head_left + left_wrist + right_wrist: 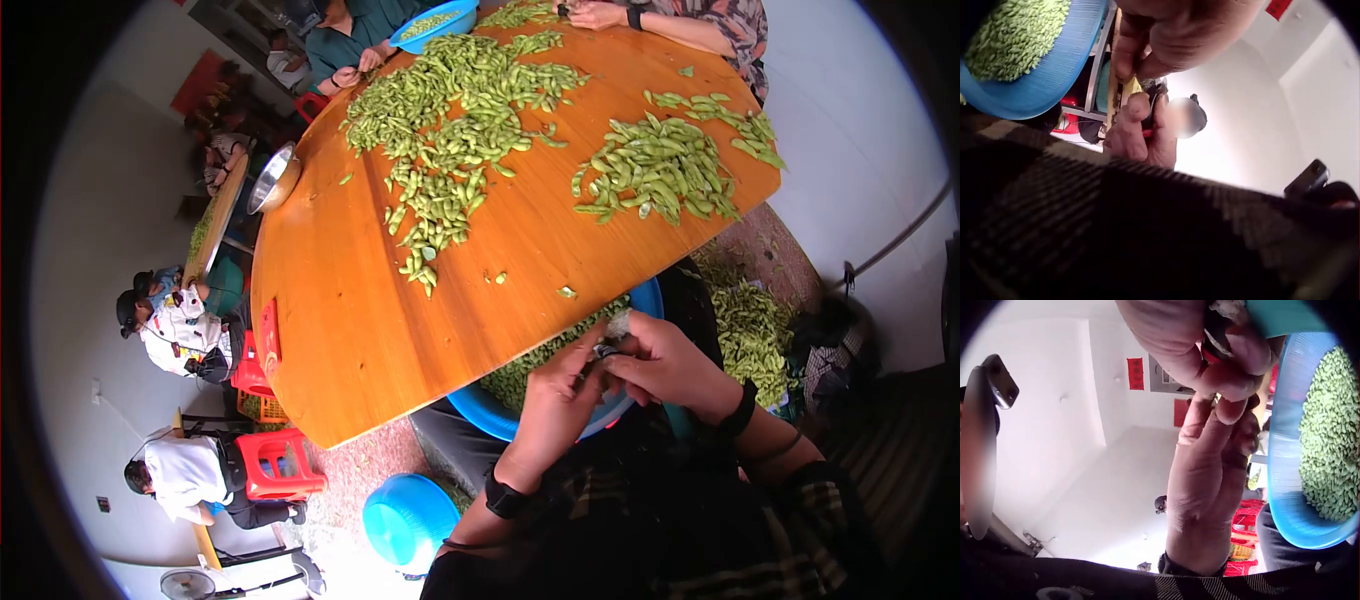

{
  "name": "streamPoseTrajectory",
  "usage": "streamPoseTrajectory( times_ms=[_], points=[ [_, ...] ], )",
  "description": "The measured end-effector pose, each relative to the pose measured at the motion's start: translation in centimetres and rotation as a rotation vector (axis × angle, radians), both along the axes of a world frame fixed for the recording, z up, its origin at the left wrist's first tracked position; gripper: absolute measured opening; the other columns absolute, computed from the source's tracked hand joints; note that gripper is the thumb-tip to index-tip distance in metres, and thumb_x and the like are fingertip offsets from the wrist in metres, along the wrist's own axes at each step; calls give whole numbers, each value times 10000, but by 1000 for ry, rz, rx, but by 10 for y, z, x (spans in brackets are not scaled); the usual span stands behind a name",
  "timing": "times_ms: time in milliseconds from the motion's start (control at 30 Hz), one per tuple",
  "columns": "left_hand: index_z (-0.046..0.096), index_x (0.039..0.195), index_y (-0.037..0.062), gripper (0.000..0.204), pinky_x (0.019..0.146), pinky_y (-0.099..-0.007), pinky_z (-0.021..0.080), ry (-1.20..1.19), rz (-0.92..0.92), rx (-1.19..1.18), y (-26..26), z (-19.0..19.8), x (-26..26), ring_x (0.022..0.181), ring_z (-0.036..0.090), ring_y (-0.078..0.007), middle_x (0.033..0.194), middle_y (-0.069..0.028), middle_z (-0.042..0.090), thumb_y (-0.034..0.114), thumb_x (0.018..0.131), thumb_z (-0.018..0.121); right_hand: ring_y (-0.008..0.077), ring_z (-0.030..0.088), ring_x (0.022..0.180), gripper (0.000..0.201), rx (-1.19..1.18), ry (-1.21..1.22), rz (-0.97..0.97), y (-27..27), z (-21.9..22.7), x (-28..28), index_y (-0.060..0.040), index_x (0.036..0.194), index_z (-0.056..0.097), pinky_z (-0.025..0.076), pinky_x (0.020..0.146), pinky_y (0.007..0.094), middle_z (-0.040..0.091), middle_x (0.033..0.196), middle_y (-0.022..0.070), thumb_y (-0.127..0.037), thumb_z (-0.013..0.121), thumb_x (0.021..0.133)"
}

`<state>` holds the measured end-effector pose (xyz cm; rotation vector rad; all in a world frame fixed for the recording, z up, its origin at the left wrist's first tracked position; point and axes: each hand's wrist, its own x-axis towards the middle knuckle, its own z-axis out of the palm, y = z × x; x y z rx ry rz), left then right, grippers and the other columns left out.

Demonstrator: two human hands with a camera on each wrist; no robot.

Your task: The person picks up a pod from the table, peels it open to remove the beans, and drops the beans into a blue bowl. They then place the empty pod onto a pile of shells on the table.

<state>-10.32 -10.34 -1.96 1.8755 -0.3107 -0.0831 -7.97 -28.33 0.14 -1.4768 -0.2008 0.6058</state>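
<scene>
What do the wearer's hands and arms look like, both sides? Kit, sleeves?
No gloves on the left hand or right hand. Left wrist: broad black band. Right wrist: similar black strap. Right sleeve: dark plaid fabric with pale checks, ending on the forearm. Left sleeve: pattern unclear.

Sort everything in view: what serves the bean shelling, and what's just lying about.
Seemingly for the job:
green bean pods on the orange wooden table
wide blue plastic basin of shelled beans
left hand
right hand

Seemingly lying about:
round metal bowl
red plastic stool
bright-blue plastic tub on the floor
</scene>
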Motion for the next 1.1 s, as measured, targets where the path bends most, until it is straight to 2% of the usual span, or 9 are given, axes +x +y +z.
streamPoseTrajectory(
  times_ms=[167,300,467,600,767,900,967,1067,1100],
  points=[
    [639,1041,-2,196,705,-333,529,-192,201,206,19,29,27,798,668,-283,883,-155,645,18,846,639,52,489,467,241,-92,-230,-290,-22,29,45,-38,1164,518,388,433,203,595,695,33,-88,527,929],
    [642,1008,-7,160,665,-408,536,-396,435,502,44,30,69,750,653,-358,964,-185,629,59,866,609,35,426,443,262,-235,-405,-546,-53,16,103,-32,1210,544,339,411,197,569,691,14,-82,483,960],
    [603,848,0,58,661,-484,505,-456,405,712,50,11,83,773,599,-427,859,-211,583,56,841,615,42,455,443,255,-187,-380,-438,-31,15,84,-14,1164,596,379,417,203,574,675,20,-70,497,935],
    [604,862,18,88,682,-428,515,-349,184,532,41,19,37,783,611,-388,837,-185,580,-4,781,632,94,529,522,258,-248,-525,-354,-16,6,67,7,1149,595,439,501,263,574,649,35,-42,521,907],
    [648,937,10,161,703,-317,515,-178,45,243,55,38,33,794,641,-241,871,-116,619,-21,781,623,338,619,642,211,-412,-957,-106,27,10,53,13,1047,607,476,565,410,612,725,174,-56,585,848],
    [673,819,6,100,613,-422,524,-386,622,606,101,44,98,706,649,-370,786,-209,637,80,824,606,353,620,657,156,-593,-1056,62,45,12,63,1,978,598,487,574,446,618,740,167,-79,570,847],
    [651,850,1,156,639,-463,529,-347,711,912,125,31,132,720,646,-391,841,-225,634,155,825,648,350,615,646,119,-719,-1085,53,38,10,72,-6,905,590,474,556,455,613,721,172,-111,559,860],
    [647,874,24,154,647,-454,537,-247,722,1027,138,18,152,728,649,-388,901,-216,636,169,822,655,372,605,654,122,-842,-1025,30,13,14,87,12,898,575,469,568,469,593,694,196,-97,560,846],
    [647,874,24,154,647,-454,537,-252,719,1022,138,22,151,728,649,-388,901,-216,636,169,822,655,389,597,661,106,-792,-1039,-106,7,10,92,8,888,567,466,570,474,585,694,209,-87,553,843]
  ],
)
